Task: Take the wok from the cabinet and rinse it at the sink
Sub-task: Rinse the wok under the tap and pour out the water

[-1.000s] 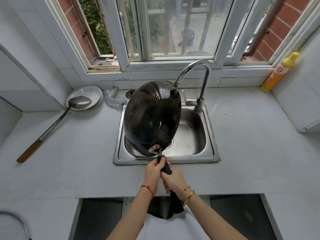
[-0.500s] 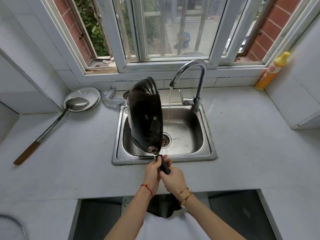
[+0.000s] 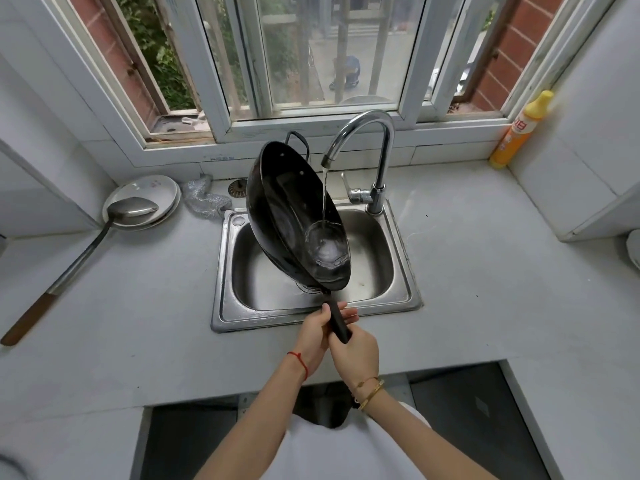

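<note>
Over the sink [image 3: 398, 299], the wok [image 3: 294, 230] tilts on edge, its hollow facing right, water from the tap [image 3: 360, 133] running into it. Left hand [image 3: 313, 336] and right hand [image 3: 356, 351] both grip its handle [image 3: 337, 322], fingers curled round.
</note>
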